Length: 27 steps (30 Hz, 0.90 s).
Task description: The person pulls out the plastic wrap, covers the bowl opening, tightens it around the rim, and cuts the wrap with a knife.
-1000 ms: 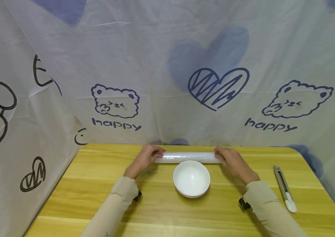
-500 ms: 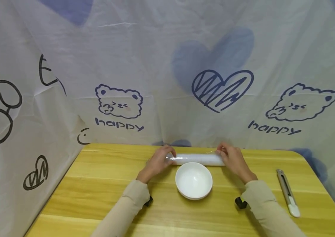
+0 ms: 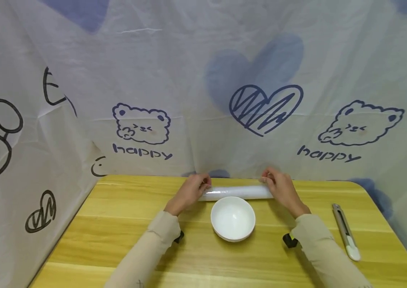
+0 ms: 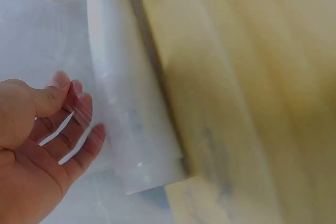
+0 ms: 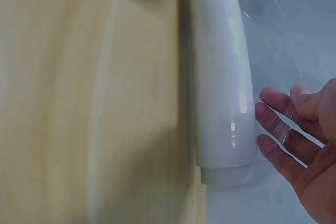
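Note:
A roll of cling film [image 3: 239, 193] lies across the far side of the wooden table, behind a white bowl [image 3: 233, 219]. My left hand [image 3: 189, 193] is at the roll's left end; thumb and index finger pinch the clear film's loose edge, which shows as a shiny strip in the left wrist view. At the other end my right hand [image 3: 281, 190] pinches the same edge, and thin film [image 5: 284, 128] crosses its fingers in the right wrist view. Both hands sit just beyond the roll, over its far side. The bowl's inside is bare white.
A grey and white utility knife [image 3: 345, 232] lies on the right part of the table [image 3: 91, 240]. Close behind the table's far edge hangs a printed cloth [image 3: 203, 132], which also covers the left and right sides.
My left hand has shifted right along the roll and my right hand has risen slightly off its end. Both now pinch the film's edge above the roll. Bowl and knife stay put.

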Motion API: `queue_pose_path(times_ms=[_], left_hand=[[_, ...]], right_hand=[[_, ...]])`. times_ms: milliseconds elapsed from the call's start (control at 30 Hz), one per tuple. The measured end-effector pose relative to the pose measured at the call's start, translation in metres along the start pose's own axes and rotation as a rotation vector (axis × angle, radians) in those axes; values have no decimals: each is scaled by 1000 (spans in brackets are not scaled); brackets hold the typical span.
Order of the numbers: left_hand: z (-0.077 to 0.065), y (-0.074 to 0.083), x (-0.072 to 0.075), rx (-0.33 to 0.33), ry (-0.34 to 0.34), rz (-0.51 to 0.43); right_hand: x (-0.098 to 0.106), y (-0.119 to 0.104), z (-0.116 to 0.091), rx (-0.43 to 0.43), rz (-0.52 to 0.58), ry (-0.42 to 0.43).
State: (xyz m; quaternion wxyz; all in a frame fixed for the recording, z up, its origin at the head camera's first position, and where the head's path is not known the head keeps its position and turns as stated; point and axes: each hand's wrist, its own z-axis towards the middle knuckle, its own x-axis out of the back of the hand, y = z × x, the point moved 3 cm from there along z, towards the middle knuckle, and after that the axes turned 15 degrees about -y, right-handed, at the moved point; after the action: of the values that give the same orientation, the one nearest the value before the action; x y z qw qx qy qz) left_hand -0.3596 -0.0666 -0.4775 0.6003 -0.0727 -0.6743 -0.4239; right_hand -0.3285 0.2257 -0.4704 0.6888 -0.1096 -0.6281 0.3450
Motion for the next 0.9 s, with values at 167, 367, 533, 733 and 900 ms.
queue_pose_path(times_ms=[167,367,533,733,900], left_hand=[[4,5,18,-31,16,-26],[9,12,34,-27,11,-27],[13,17,44,-35,5,-14],[18,24,57,-58,21,11],[20,27,68,-76,18,52]], right_hand=[[12,-9,3,28,37,8],[21,-15,5,57,57,30],[23,-15,5,48,76,24],[32,-22,8,61,56,32],[40,-29,12,72,30,37]])
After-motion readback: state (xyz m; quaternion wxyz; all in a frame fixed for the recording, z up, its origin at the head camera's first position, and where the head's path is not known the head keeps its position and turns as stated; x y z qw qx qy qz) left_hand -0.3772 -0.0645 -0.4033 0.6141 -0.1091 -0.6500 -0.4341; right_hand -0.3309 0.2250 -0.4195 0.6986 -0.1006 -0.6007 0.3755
